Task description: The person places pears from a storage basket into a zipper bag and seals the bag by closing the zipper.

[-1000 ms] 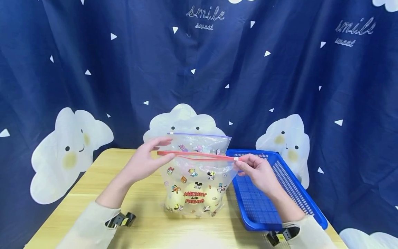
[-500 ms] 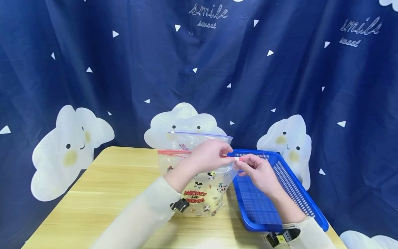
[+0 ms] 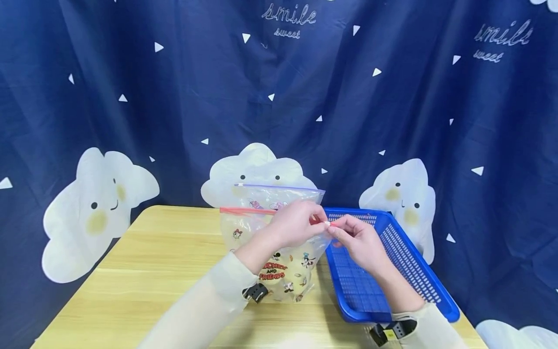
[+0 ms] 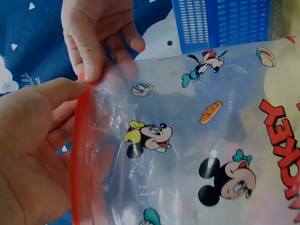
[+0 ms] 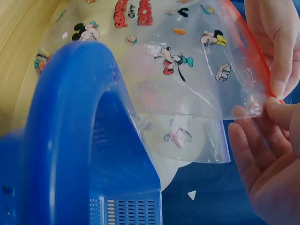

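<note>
A clear slider zip bag [image 3: 307, 261] with cartoon prints and a red zip strip [image 3: 244, 210] stands upright on the table. At the strip's right end, my left hand [image 3: 296, 223] pinches the small white slider [image 3: 327, 224] between thumb and forefinger. Right beside it, my right hand [image 3: 359, 242] grips the bag's top right corner by the end of the strip. Both sets of fingertips nearly meet in the right wrist view. Something pale yellow [image 4: 286, 70] shows through the bag's lower part, but its kind is unclear. My left forearm covers part of the bag's front.
Behind the red-topped bag stands a second clear bag [image 3: 301, 195] with a purple zip strip. A blue plastic basket [image 3: 410, 264] sits to the right, under my right forearm. The wooden table [image 3: 144, 261] ends at a dark blue cloud-printed curtain [image 3: 279, 97].
My left hand has crossed from the strip's left end to its right end and taken the slider. The slider sits slightly farther left. My right hand has kept the corner.
</note>
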Motion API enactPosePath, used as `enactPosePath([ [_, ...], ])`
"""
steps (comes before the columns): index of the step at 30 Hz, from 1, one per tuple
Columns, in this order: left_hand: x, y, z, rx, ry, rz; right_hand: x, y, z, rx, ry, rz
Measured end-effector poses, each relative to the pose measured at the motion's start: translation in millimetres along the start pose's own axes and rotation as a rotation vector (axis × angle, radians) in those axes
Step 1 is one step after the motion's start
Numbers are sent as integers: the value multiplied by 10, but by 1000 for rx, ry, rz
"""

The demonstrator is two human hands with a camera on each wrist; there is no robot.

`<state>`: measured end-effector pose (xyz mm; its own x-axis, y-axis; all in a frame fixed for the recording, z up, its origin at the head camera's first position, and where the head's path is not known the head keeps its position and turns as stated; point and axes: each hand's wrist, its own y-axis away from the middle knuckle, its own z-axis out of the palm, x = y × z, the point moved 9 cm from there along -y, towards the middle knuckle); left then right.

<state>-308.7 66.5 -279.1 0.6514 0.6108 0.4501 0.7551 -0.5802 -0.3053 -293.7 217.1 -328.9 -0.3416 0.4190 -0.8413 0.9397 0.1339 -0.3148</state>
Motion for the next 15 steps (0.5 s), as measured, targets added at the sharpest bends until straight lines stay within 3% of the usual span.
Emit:
enactPosePath([
  [6, -226, 187, -171, 22, 10, -40, 26, 28, -49, 28, -29, 22],
  [15, -851, 747, -726, 93, 42, -104, 50, 0, -60, 15, -4, 25],
])
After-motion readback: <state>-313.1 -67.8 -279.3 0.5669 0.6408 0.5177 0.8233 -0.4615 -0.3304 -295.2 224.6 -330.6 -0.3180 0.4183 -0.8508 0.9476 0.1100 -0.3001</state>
